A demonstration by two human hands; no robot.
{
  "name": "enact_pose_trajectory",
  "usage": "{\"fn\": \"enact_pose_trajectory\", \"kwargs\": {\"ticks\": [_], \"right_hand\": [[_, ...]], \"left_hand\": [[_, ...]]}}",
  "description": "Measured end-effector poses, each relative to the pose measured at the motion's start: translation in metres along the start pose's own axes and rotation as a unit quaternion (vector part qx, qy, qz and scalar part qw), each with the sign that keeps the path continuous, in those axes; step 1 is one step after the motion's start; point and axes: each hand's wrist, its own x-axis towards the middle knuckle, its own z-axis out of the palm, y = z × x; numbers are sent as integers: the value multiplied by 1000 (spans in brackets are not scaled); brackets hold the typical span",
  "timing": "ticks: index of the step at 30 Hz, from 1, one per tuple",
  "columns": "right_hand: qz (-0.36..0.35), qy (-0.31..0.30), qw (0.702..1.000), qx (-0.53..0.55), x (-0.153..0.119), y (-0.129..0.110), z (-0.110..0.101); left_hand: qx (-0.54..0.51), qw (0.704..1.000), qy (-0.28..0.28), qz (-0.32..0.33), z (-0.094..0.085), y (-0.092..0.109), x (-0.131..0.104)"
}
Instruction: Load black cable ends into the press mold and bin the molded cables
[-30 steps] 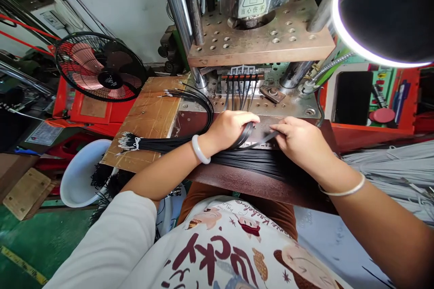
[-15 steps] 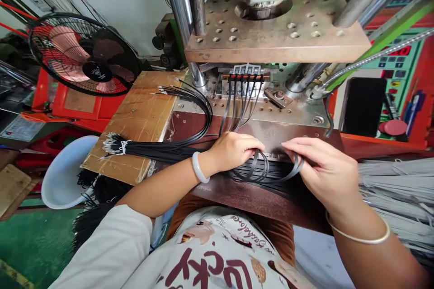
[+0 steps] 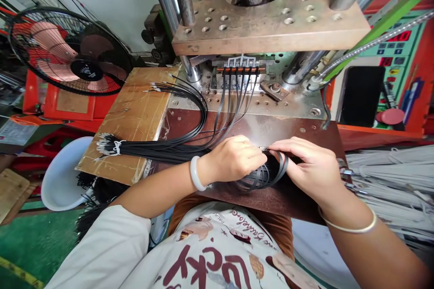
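Note:
Black cables [image 3: 283, 167] bend in loops between my two hands, low over the brown board [image 3: 318, 140]. My left hand [image 3: 237, 158] is closed, with the cable loops at its fingertips; the exact grip is partly hidden. Thumb and fingers of my right hand [image 3: 307, 162] pinch the looped cables just to the right. Beyond my hands, several flat black cables [image 3: 230, 99] run up into a metal mould [image 3: 219, 81], side by side under an orange bar [image 3: 241, 71]. To the left lies a tied bundle of black cables [image 3: 159, 148], with more cables curving back above it.
A thick press plate [image 3: 271, 38] hangs above the mould between steel columns. A cardboard-covered surface [image 3: 117, 113] and a fan [image 3: 71, 54] stand left, above a white bucket [image 3: 64, 180]. Grey cables [image 3: 396, 171] and a phone [image 3: 362, 95] lie right.
My right hand has moved left, closer to my left hand, bringing the cable loops together. The left fingers have curled in further. The whole view has shifted slightly.

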Motion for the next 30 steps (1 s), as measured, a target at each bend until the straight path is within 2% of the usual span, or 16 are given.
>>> {"fn": "enact_pose_trajectory", "kwargs": {"ticks": [2, 6, 8, 11, 13, 16, 18, 20, 25, 30], "right_hand": [[0, -3, 1000, -7, 1, 1, 1], [-29, -19, 999, -42, 1, -1, 4], [-52, -36, 996, -66, 1, -2, 5], [-69, -55, 994, -65, 1, -2, 5], [-58, -46, 996, -57, 0, -1, 3], [-8, 52, 995, -90, -3, 0, -3], [20, 112, 988, -101, -4, 0, -6], [25, 138, 985, -98, -5, 0, -6], [6, 128, 983, -131, -5, 0, -4], [16, 105, 986, -127, -7, 2, -4]], "left_hand": [[13, 999, -10, -29, -2, 2, -1], [87, 986, -29, -143, -7, 1, -5], [69, 982, -2, -177, -10, -1, -7], [-10, 978, 58, -200, -12, -8, -10], [-76, 972, 90, -204, -11, -13, -12], [-169, 958, 125, -198, -9, -17, -14], [-175, 959, 120, -186, -6, -17, -14], [-144, 969, 110, -169, -4, -17, -14], [-107, 977, 121, -138, -1, -17, -16], [-80, 987, 68, -122, 0, -14, -15]]}}
